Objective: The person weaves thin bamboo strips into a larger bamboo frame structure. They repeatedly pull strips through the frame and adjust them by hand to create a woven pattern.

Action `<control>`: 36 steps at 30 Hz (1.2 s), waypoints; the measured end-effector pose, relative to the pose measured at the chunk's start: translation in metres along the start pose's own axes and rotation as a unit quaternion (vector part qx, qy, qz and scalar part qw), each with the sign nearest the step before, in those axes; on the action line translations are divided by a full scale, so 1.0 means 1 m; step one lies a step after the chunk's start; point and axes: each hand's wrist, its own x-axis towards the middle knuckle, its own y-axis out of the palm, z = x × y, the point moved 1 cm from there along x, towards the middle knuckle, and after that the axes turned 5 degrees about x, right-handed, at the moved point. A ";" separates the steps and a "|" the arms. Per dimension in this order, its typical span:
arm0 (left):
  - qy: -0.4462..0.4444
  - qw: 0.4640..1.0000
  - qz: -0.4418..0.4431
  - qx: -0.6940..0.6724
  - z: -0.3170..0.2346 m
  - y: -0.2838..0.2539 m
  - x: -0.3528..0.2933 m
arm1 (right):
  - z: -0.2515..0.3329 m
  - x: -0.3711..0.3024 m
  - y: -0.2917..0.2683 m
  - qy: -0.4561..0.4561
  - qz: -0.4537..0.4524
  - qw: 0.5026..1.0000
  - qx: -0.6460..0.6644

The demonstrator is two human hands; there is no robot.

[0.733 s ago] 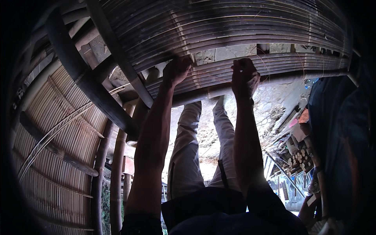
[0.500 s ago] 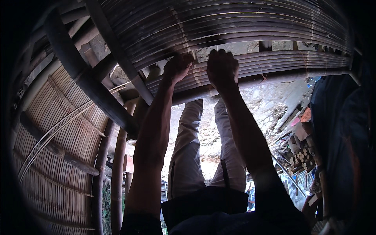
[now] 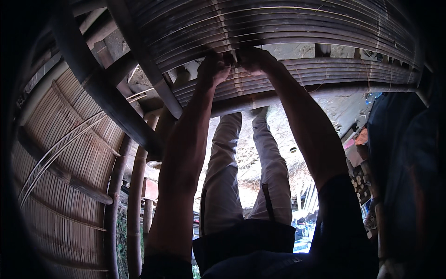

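Observation:
Side by side at a gap in the slats of a dark bamboo slatted panel (image 3: 297, 28), both my hands work close together. My left hand (image 3: 214, 69) is closed, its fingers curled near the panel's pale cross binding (image 3: 238, 83). Just to the right, my right hand (image 3: 254, 60) is closed too, knuckles turned toward the left one. A short pale strip (image 3: 234, 56) shows between the two hands. Shadow hides the fingertips, so what each hand grips cannot be made out. Below the gap lies a narrower band of slats (image 3: 339, 74), edged by a round bamboo rail (image 3: 325, 90).
Thick bamboo poles (image 3: 100, 88) cross at the left. Beyond them stands a slatted panel (image 3: 69, 149) with two pale strips (image 3: 60, 149) lying across it. Thin loose strands hang over the lower slats at the right. Dark cloth (image 3: 399, 176) hangs at the far right.
My right hand has turned, moving slightly up and left toward my left hand, its elbow swinging outward. My left hand has shifted slightly right. The view has tilted a little.

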 end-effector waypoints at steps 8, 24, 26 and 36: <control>0.053 0.972 -0.188 -0.128 -0.029 -0.037 -0.037 | 0.055 -0.102 0.001 -0.052 -0.348 0.927 -0.129; -0.010 0.423 -0.221 -0.879 -0.118 -0.113 -0.189 | -0.053 -0.251 0.053 -0.148 -0.408 0.899 0.058; -0.274 0.627 -0.257 -0.683 -0.118 -0.075 -0.183 | -0.121 -0.318 0.054 0.007 -0.431 0.902 -0.026; -0.061 0.927 -0.359 0.086 -0.067 -0.034 -0.094 | -0.361 -0.804 0.315 0.460 0.135 0.842 -0.248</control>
